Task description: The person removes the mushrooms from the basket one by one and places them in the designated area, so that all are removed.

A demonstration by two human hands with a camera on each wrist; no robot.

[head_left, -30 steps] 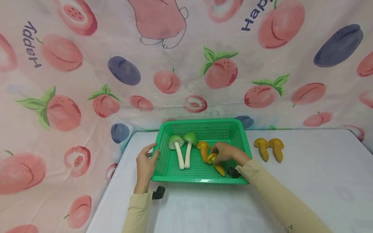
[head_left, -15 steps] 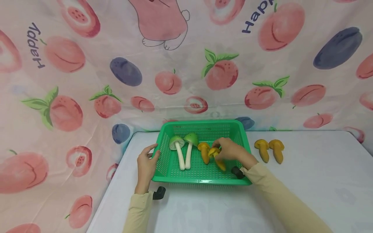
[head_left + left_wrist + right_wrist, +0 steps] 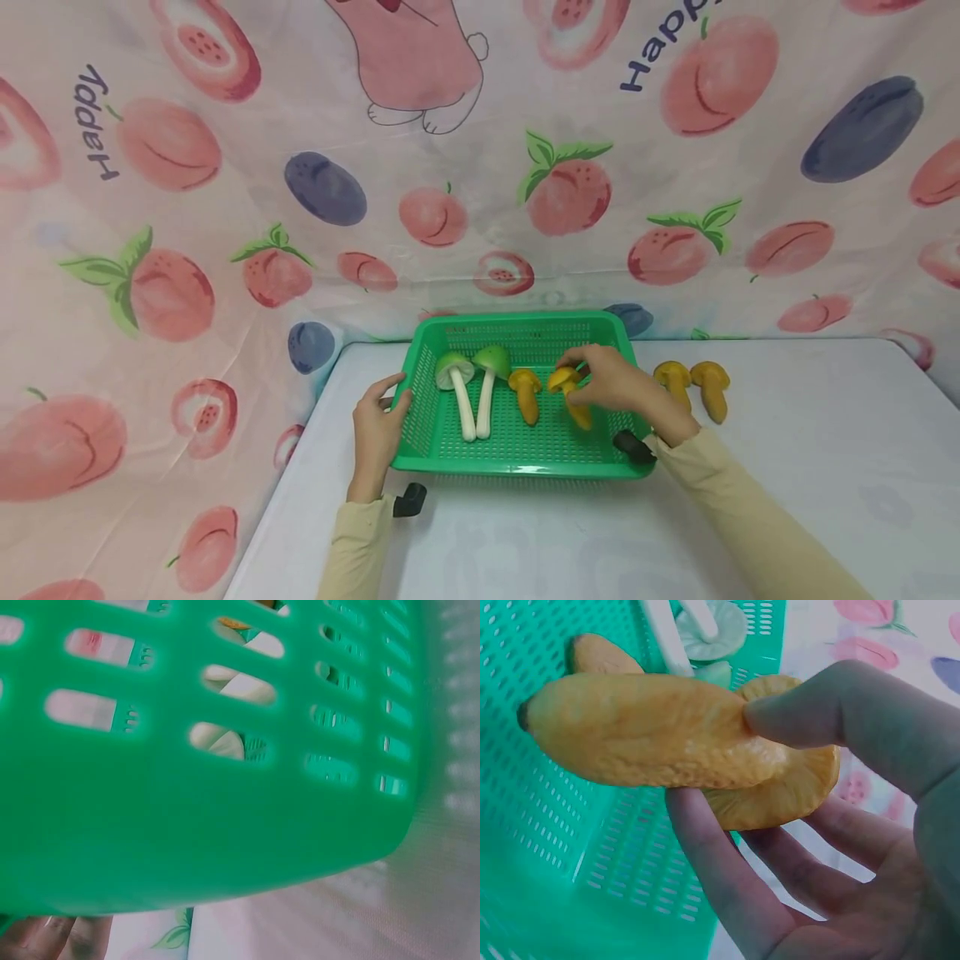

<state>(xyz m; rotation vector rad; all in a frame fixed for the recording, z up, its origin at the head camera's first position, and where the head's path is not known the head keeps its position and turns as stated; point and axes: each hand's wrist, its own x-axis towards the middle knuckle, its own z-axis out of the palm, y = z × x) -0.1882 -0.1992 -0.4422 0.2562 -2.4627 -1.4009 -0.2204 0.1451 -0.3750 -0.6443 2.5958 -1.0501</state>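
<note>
A yellow-brown toy mushroom (image 3: 573, 400) is pinched between the thumb and fingers of my right hand (image 3: 611, 379), over the right part of the green plastic basket (image 3: 525, 470). In the right wrist view, the held mushroom (image 3: 645, 731) lies across the picture, cap towards the palm. My left hand (image 3: 377, 425) touches the basket's left rim with thumb and fingers spread; in the left wrist view only some fingers (image 3: 56, 937) show past the basket wall (image 3: 150, 825). Beside the held one, another yellow mushroom (image 3: 527, 398) lies in the basket.
Two green-capped mushrooms with long white stems (image 3: 462, 404) lie in the basket's left half. Right of the basket, two more yellow mushrooms (image 3: 712, 392) lie on the white table (image 3: 825, 467), one partly behind my right wrist. A fruit-printed cloth (image 3: 450, 283) hangs behind.
My right hand has moved right and slightly up with the yellow mushroom, away from the other yellow one in the basket. The left hand stays at the rim.
</note>
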